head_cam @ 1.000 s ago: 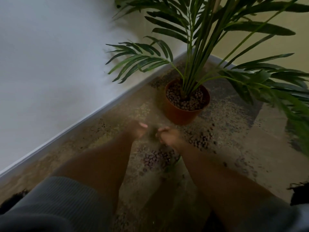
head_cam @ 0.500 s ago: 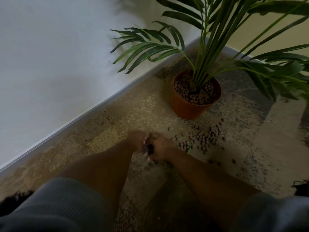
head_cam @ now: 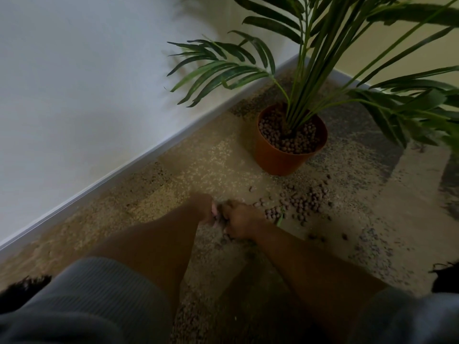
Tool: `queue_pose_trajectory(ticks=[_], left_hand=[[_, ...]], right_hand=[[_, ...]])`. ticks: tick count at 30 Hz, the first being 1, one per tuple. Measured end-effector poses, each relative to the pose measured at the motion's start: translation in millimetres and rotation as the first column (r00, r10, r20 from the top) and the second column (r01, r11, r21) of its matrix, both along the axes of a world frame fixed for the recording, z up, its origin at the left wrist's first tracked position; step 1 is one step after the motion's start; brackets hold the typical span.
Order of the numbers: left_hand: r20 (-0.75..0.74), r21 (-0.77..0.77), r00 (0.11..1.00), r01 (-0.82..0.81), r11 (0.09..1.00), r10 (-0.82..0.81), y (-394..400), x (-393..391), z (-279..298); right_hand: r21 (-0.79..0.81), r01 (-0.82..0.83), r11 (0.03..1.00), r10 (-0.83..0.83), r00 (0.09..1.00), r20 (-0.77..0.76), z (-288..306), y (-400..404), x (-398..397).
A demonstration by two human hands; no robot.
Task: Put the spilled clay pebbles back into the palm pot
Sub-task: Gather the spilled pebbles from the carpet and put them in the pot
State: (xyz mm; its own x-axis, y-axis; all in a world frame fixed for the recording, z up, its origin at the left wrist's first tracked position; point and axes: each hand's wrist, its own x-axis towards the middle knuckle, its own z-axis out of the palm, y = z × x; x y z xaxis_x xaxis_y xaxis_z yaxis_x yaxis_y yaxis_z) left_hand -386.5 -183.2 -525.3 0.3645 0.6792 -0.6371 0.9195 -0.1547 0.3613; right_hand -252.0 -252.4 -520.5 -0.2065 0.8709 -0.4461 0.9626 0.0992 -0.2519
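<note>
The left hand and the right hand are low over the carpet, pressed together edge to edge, fingers curled inward toward each other. A few clay pebbles show in the gap between the 2 hands and under the heel of the right one, so both appear to be cupping a small gathered lot, though motion blur hides the fingers themselves. Both forearms are bare, with grey sleeves pushed up near the elbows.

The main spill lies on the carpet to the right of the right hand, a loose patch spreading toward the palm pot, with several strays scattered further right and a green leaf scrap among them. The pot, terracotta in colour, stands upright near the corner where the white wall and skirting board meet a second wall. It is filled to just below its rim with the same pebbles, and the palm rises from its centre, fronds spreading left and right.
</note>
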Motion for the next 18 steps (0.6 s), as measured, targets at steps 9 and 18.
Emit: queue_pose_trajectory(ticks=[9, 18], left_hand=[[-0.089, -0.074, 0.993, 0.067, 0.995, -0.074, -3.9, -2.3, 6.6], [-0.069, -0.022, 0.998, 0.008, 1.0, -0.009, -8.2, -4.5, 9.4]], right_hand=[[0.004, 0.007, 1.0, -0.007, 0.984, 0.177, 2.8, -12.9, -18.6], [0.006, 0.022, 1.0, -0.022, 0.996, 0.082, 2.4, -21.7, -10.4]])
